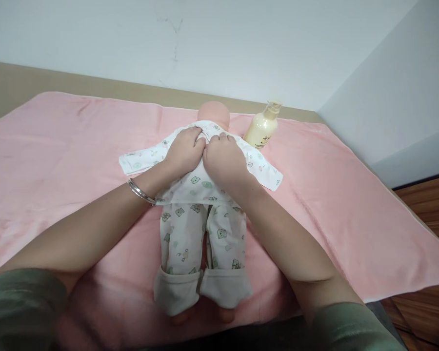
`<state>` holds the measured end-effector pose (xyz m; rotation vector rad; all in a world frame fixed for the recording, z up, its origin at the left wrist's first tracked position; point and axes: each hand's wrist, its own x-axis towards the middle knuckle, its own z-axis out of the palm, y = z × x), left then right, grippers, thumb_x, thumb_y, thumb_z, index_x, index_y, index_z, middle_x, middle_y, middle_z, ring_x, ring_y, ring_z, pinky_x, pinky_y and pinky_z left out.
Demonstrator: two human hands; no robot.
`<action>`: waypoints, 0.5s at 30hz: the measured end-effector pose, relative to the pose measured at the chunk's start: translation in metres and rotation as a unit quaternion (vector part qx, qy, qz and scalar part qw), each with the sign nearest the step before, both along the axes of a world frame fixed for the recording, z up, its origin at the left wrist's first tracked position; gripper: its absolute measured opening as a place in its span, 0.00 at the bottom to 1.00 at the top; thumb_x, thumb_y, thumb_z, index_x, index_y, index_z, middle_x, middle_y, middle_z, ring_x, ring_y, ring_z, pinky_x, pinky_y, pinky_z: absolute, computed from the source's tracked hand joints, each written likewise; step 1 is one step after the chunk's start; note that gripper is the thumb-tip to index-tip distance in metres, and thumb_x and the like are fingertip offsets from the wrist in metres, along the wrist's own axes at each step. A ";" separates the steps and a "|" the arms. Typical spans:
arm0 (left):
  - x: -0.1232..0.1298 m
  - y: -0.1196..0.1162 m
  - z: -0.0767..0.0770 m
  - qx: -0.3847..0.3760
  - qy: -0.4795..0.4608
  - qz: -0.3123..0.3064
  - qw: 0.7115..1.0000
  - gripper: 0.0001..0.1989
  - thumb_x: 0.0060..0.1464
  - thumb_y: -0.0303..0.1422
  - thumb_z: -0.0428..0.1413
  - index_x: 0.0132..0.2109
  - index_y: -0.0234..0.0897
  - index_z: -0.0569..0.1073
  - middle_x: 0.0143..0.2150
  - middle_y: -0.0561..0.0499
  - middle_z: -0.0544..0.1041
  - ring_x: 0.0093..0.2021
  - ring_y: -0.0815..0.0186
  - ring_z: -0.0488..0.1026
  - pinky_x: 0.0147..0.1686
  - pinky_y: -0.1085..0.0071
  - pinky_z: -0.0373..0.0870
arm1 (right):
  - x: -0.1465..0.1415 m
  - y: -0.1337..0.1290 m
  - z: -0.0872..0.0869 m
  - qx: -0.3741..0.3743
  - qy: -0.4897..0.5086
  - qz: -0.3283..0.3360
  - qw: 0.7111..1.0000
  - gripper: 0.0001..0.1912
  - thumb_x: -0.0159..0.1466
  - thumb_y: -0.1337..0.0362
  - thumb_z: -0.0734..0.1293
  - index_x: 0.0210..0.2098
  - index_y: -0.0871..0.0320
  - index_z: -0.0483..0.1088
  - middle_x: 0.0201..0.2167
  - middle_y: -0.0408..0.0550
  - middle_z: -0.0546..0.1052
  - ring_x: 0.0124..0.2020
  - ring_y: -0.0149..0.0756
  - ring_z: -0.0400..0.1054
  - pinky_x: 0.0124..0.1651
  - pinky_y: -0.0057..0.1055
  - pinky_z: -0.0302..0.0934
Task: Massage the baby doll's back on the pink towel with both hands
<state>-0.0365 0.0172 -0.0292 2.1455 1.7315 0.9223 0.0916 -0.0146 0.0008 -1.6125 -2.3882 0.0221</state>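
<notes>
A baby doll [214, 112] lies with its head at the far side and its feet towards me. It wears a white printed shirt [201, 190] and matching trousers [185, 236] with turned-up cuffs. My left hand [186, 148] is closed on the shirt's upper chest, just below the neck. Right beside it, my right hand [225, 158] has its fingers curled into the same cloth. The two hands meet at the middle of the chest and hide what lies between their fingertips. Both shirt sleeves stretch flat out to the sides.
A pink blanket [76, 146] is spread under the doll over a tan surface [7, 83]. To the right of the doll's head a pale yellow pump bottle [262, 127] leans at a tilt. A white wall [113, 44] rises behind. Wooden flooring [424, 317] shows at lower right.
</notes>
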 end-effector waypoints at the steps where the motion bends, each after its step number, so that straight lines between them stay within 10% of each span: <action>1: 0.001 -0.001 0.001 0.004 0.011 -0.002 1.000 0.21 0.65 0.32 0.41 0.51 0.33 0.77 0.55 0.38 0.80 0.57 0.52 0.75 0.66 0.52 0.71 | 0.002 0.001 0.001 -0.003 -0.016 0.014 1.000 0.19 0.71 0.73 0.53 0.47 0.64 0.76 0.49 0.68 0.79 0.58 0.58 0.71 0.64 0.52 0.64; 15: 0.021 -0.024 0.001 0.043 0.061 -0.031 0.997 0.20 0.65 0.27 0.42 0.51 0.30 0.77 0.53 0.35 0.77 0.58 0.49 0.71 0.68 0.49 0.66 | 0.029 0.033 0.003 -0.040 0.114 -0.011 0.993 0.29 0.78 0.52 0.51 0.48 0.64 0.76 0.51 0.65 0.81 0.54 0.53 0.75 0.62 0.48 0.66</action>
